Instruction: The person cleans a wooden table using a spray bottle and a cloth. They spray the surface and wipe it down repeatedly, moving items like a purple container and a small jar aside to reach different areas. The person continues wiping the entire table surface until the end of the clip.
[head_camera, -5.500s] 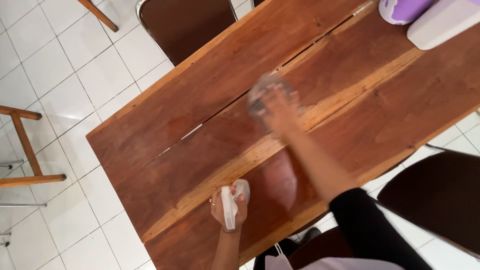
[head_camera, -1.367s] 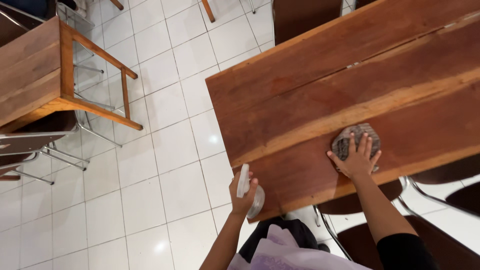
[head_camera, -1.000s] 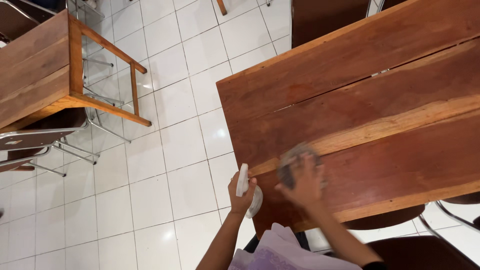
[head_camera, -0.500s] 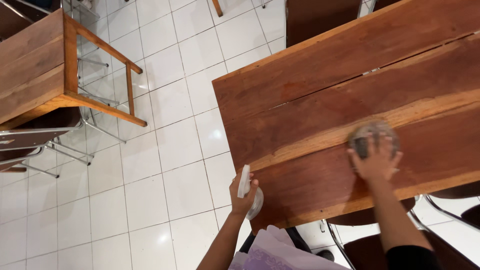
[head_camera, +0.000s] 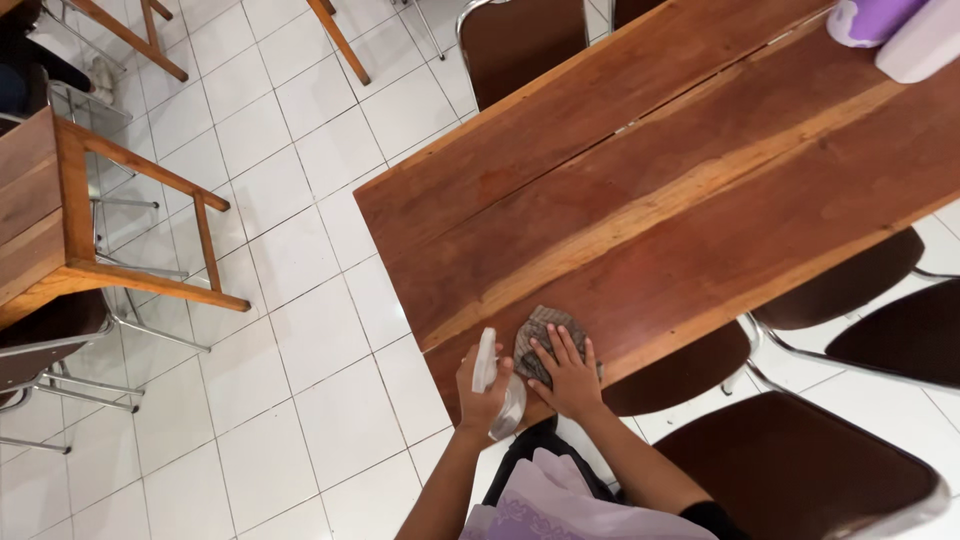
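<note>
My right hand (head_camera: 566, 371) presses flat on a grey-brown cloth (head_camera: 541, 333) at the near corner of a long brown wooden table (head_camera: 680, 180). My left hand (head_camera: 482, 392) grips a small white spray bottle (head_camera: 487, 360) just left of the cloth, over the table's corner. The two hands sit side by side, almost touching.
Brown padded chairs (head_camera: 800, 470) stand along the table's near side and one chair (head_camera: 520, 40) at its far side. Purple and white containers (head_camera: 890, 30) sit at the table's far right end. A second wooden table (head_camera: 60, 220) stands to the left on white floor tiles.
My right hand has slid the cloth leftward along the table to the near corner, beside the spray bottle. My left hand has kept its hold on the bottle.
</note>
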